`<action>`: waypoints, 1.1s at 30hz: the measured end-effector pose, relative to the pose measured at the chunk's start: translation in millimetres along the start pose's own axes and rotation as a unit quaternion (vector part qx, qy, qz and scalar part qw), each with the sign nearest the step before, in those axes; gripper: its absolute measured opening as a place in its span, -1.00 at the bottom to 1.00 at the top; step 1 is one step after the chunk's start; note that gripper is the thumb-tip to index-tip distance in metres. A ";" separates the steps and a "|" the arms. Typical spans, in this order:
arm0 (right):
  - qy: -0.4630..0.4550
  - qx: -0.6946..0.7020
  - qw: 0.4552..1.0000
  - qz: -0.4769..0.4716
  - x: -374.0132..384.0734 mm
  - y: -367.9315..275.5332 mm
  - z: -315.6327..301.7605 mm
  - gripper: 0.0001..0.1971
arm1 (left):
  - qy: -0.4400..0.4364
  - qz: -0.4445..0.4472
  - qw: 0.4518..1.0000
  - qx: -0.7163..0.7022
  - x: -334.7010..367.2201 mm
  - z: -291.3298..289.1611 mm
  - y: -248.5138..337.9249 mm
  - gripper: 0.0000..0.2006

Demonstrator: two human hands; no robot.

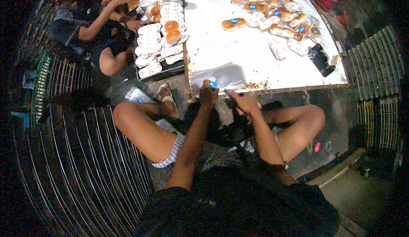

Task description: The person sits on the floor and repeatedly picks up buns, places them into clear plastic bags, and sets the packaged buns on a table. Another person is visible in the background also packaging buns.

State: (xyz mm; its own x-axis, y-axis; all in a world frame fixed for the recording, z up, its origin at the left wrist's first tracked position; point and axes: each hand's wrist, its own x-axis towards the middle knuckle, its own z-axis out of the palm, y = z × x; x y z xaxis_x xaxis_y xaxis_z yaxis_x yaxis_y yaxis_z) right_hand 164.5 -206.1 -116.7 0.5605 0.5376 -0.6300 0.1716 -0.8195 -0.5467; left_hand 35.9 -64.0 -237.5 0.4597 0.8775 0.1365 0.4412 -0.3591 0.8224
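My left hand [208, 94] is closed at the near edge of the table, gripping a clear plastic bag with a blue label [212, 85]. A flat pile of clear plastic bags [226, 74] lies on the white tabletop just beyond it. To its right, past the table edge, my right hand [247, 103] has its fingers curled, with the index reaching toward the left hand. What the right fingers hold, if anything, I cannot make out. Wrapped buns [272, 20] with blue labels are heaped at the far right of the table, and one wrapped bun [233, 24] lies apart.
A dark tray [159, 71] of buns in white printed wrappers stands left of the white table [208, 7]. Another person [91, 30] sits beyond it. A black tape dispenser-like object [321, 60] rests at the right corner. Crates [372, 62] and metal racks [85, 151] flank me.
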 end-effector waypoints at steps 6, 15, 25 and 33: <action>-0.060 0.401 0.909 -0.097 3.9 25.4 46.0 -0.55 | 0.198 -0.023 0.980 0.012 -18.3 -4.5 62.9 -0.43; -0.118 0.257 0.926 -0.251 -32.8 -95.4 1.6 -0.67 | -0.045 -0.096 0.842 -0.530 2.7 -84.9 91.7 -0.60; 0.103 0.178 0.924 -0.321 -57.4 -149.5 27.1 -0.61 | 0.124 -0.231 0.815 -0.517 49.0 -141.3 108.5 -0.70; 0.015 0.152 0.933 -0.326 -46.0 -164.1 39.8 -0.51 | 0.129 -0.289 0.643 -0.697 66.0 -164.0 48.7 -0.84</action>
State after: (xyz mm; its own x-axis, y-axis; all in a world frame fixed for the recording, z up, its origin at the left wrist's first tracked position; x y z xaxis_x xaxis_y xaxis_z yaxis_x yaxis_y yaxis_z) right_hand 78.3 -88.5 -20.0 0.4406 0.8926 -0.0953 0.2486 -0.2233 -0.9425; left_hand -38.7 28.5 -97.8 0.3070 0.8246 -0.4751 -0.7224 0.5269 0.4477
